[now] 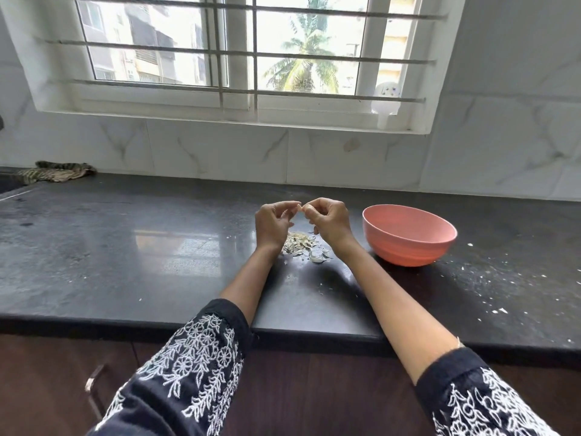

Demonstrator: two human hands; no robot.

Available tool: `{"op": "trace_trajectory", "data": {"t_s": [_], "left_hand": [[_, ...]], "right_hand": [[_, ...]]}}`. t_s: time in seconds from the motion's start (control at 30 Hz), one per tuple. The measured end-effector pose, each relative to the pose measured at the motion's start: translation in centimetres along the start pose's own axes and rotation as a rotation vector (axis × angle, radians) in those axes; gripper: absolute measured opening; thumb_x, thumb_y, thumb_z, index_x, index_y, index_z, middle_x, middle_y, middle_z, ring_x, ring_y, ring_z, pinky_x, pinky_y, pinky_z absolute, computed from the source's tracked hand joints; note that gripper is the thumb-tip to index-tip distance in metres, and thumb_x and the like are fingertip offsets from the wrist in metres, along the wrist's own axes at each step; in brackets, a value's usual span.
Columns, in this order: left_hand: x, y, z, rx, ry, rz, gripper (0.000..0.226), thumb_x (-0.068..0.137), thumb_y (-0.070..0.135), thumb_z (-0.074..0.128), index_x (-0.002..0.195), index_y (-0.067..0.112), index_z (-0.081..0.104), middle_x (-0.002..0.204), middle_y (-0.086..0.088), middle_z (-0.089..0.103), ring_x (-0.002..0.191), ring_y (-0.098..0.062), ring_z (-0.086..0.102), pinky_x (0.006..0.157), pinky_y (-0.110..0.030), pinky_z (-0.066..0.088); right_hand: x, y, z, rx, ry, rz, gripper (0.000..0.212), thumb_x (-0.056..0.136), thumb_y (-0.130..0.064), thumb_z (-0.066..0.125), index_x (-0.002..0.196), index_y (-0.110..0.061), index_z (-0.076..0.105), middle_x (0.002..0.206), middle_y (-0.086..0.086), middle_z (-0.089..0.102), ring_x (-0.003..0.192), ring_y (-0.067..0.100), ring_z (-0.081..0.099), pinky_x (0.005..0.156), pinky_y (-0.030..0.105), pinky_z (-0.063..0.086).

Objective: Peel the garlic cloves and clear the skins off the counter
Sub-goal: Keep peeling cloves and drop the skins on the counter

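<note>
We are still peeling. Our left hand (273,222) and right hand (327,220) both pinch one small pale garlic clove (304,208), left of the round pink plastic bowl (408,236). Next we pull its skin off.

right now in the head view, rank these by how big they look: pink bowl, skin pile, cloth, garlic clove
1. pink bowl, clearly largest.
2 and 3. cloth and skin pile: they look alike in spread, and the cloth lies farther off, so no ranking.
4. garlic clove, tiny, pinched between the left hand and right hand.
</note>
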State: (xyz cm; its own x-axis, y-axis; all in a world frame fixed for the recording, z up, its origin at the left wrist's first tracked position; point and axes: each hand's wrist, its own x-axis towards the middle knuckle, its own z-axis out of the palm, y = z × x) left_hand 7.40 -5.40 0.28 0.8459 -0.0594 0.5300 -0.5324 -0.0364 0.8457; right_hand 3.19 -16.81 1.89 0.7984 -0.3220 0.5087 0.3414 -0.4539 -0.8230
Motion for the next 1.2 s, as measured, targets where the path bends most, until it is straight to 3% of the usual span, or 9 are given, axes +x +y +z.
{"op": "trace_trajectory", "data": {"t_s": [0.1,0.3,0.47,0.63,0.77,1.0,1.13,1.2], "left_hand": [[-0.1,0.3,0.3,-0.128,-0.077,-0.089,0.017,0.088,-0.001,0.059,0.102,-0.008,0.066,0.080,-0.008,0.067,0.057,0.000,0.063,0.055,-0.017,0.054],[0.0,0.4,0.1,-0.300,-0.078,-0.162,0.014,0.084,-0.001,0.063,0.095,-0.010,0.066,0.064,0.007,0.069,0.061,-0.006,0.067,0.060,-0.020,0.056],[-0.1,0.8,-0.1,-0.398,-0.023,-0.228,0.016,0.085,0.000,0.062,0.098,-0.009,0.065,0.074,-0.004,0.067,0.065,-0.009,0.066,0.061,-0.020,0.056],[0.2,1.0,-0.5,-0.512,0.060,-0.311,0.010,0.089,0.002,0.058,0.093,-0.004,0.066,0.083,-0.006,0.066,0.065,-0.010,0.065,0.056,-0.019,0.054],[0.0,1.1,-0.4,-0.515,0.020,-0.311,0.016,0.092,0.004,0.054,0.081,0.010,0.064,0.084,-0.004,0.066,0.064,-0.008,0.064,0.058,-0.020,0.055],[0.3,1.0,-0.6,-0.497,0.094,-0.318,0.023,0.095,0.003,0.048,0.080,0.013,0.063,0.071,0.005,0.069,0.058,-0.008,0.061,0.052,-0.017,0.053],[0.1,1.1,-0.5,-0.456,0.082,-0.285,0.019,0.094,0.004,0.052,0.083,0.013,0.064,0.081,-0.002,0.065,0.064,-0.012,0.057,0.051,-0.016,0.052],[0.1,1.1,-0.5,-0.442,0.083,-0.274,0.015,0.094,0.004,0.052,0.088,0.008,0.065,0.081,-0.004,0.064,0.063,-0.012,0.055,0.051,-0.016,0.052]], "right_hand": [[-0.1,-0.1,0.0,0.002,-0.004,0.004,0.023,0.083,-0.008,0.061,0.064,-0.020,0.062,0.056,-0.003,0.056,0.050,0.014,0.049,0.053,0.037,0.046],[0.0,-0.2,0.0,0.001,-0.023,-0.017,0.014,0.084,-0.009,0.062,0.071,-0.013,0.065,0.057,-0.002,0.056,0.046,0.014,0.048,0.049,0.031,0.044],[0.0,-0.2,0.0,-0.002,-0.024,-0.015,0.010,0.081,-0.013,0.066,0.071,-0.013,0.066,0.057,-0.003,0.057,0.050,0.013,0.049,0.053,0.035,0.045],[0.1,-0.2,-0.5,0.018,0.025,0.017,0.014,0.083,-0.009,0.063,0.070,-0.014,0.064,0.057,-0.003,0.055,0.048,0.010,0.047,0.044,0.023,0.041],[0.0,-0.2,-0.5,0.024,0.045,0.013,0.012,0.084,-0.009,0.062,0.073,-0.012,0.064,0.058,-0.003,0.056,0.049,0.011,0.047,0.045,0.024,0.041],[0.5,0.0,-0.7,0.034,0.205,0.018,0.012,0.087,-0.011,0.058,0.076,-0.009,0.064,0.058,-0.007,0.054,0.052,0.009,0.048,0.058,0.036,0.046],[0.3,0.0,-0.3,-0.003,0.127,0.015,0.024,0.094,-0.013,0.043,0.093,-0.008,0.066,0.070,-0.011,0.059,0.064,0.007,0.054,0.060,0.032,0.045],[0.3,-0.1,-0.1,0.005,0.103,0.037,0.031,0.096,-0.024,0.039,0.088,-0.012,0.066,0.072,-0.011,0.060,0.068,0.006,0.054,0.063,0.032,0.044]]}}
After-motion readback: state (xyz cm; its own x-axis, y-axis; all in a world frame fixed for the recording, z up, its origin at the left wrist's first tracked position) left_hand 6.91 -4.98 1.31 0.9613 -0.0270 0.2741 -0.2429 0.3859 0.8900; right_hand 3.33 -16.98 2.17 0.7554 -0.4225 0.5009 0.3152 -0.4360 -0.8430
